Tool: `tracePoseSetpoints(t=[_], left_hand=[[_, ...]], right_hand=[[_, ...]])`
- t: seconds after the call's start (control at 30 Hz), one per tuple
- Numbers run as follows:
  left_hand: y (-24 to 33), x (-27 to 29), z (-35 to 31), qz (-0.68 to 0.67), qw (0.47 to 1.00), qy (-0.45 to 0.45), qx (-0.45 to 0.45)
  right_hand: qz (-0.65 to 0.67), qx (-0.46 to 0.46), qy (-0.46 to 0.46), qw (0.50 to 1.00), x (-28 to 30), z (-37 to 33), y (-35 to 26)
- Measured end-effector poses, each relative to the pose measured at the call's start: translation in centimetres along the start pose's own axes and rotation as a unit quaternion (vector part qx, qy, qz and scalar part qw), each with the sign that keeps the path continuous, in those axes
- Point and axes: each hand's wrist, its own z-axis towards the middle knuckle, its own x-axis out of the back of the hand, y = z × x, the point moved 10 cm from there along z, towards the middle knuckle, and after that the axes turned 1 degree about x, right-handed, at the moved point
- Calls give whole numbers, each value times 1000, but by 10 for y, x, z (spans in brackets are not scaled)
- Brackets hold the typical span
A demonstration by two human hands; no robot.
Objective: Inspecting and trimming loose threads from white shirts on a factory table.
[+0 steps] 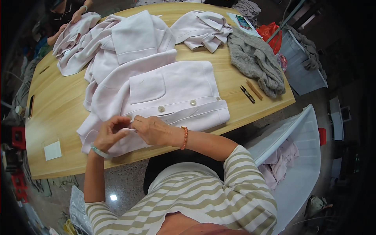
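Note:
A pale pink knitted cardigan (pixel 178 84) with a patch pocket and round buttons (pixel 161 109) lies on the wooden table before me. Its front edge runs along the side nearest me. My left hand (pixel 111 132) pinches that edge between thumb and fingers, close to a button. Right beside it my right hand (pixel 149 129) is closed on the same edge, its fingertips almost meeting the left ones. Both hands partly cover the cloth and the button between them.
More pale pink garments (pixel 135 37) are heaped behind the cardigan. At the right are a grey knit (pixel 254 58), thread snips (pixel 247 94) and a phone (pixel 243 22). A white bin (pixel 309 145) stands by my right side. Another person's hands (pixel 76 16) hold cloth at the far left.

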Motion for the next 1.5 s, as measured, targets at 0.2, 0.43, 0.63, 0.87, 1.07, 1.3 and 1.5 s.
tracePoseSetpoints(t=[0.2, 0.43, 0.63, 0.87, 1.07, 1.3, 1.5], left_hand=[[-22, 22, 13, 93, 974, 204, 35], [-4, 17, 22, 153, 972, 178, -5], [-17, 15, 21, 133, 983, 128, 20], [-34, 13, 18, -171, 976, 78, 105], [-43, 13, 17, -186, 973, 96, 100], [-41, 5, 21, -249, 956, 59, 144], [-26, 11, 0, -179, 973, 54, 133]], right_hand=[[1, 5, -5, 1000, -4, 6, -6], [-6, -54, 29, 998, 7, 4, 3], [23, -68, 7, 997, 0, 10, 2], [-95, -46, -11, 994, -4, 7, -4], [-66, -62, 75, 993, 17, 3, -7], [-127, -56, 94, 986, 18, -1, -5], [-206, -10, 14, 978, 0, 5, -14]])
